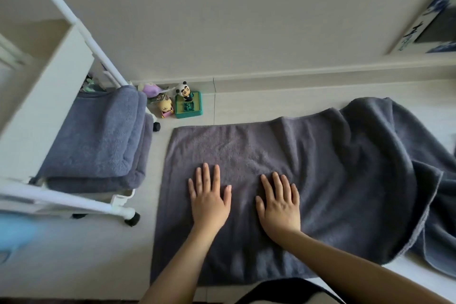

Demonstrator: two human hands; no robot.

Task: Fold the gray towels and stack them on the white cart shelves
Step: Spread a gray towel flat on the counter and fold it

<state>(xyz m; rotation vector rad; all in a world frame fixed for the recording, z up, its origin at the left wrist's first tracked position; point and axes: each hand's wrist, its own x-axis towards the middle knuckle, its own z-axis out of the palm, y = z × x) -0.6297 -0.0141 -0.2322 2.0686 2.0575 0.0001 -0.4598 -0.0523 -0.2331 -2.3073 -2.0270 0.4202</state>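
Pale floor tiles (98, 266) run up to a beige wall (246, 20), and that is where I kneel in the head view. Spread flat before me on the floor lies a gray towel (246, 145), its left part smooth, its right part rumpled and draped over more dark gray towel cloth (439, 217) heaped at the right. My left hand (209, 202) presses palm-down on the smooth part, fingers straight and spread apart. My right hand (280, 205) lies flat just beside it, fingers likewise straight and a little apart, gripping nothing. To my left stands the white cart (61, 76), and on its lower shelf two folded gray towels (103, 145) sit stacked, one on top of the other. Beyond the cart, against the wall, small toys are gathered: a panda figure (183, 91) on a green base (188, 106), a yellow figure (165, 106) and a purple one (150, 89).
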